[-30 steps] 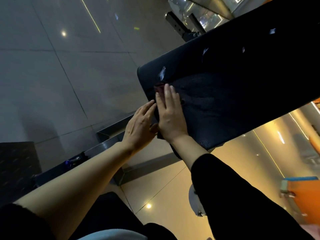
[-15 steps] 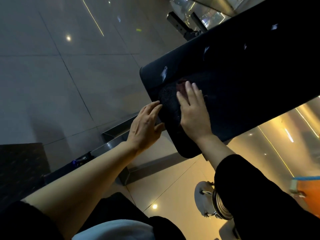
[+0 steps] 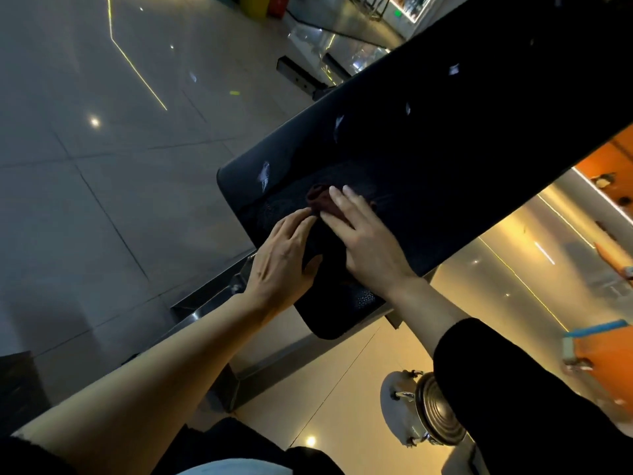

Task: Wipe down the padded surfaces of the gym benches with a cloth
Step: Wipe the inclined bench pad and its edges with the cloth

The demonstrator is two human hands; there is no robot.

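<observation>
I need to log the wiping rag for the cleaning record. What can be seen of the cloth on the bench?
The cloth is dark, reddish-brown where it bunches up, and looks like soft fabric. It lies crumpled on the near end of the black bench pad. The right hand presses flat on it, covering most of it; the left hand touches its near edge with its fingertips.

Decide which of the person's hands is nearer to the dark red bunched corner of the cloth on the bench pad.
Right. The right hand lies flat on the cloth, fingers against the red bunched corner. The left hand rests beside it, nearer the bench pad end, fingertips just short of that corner.
</observation>
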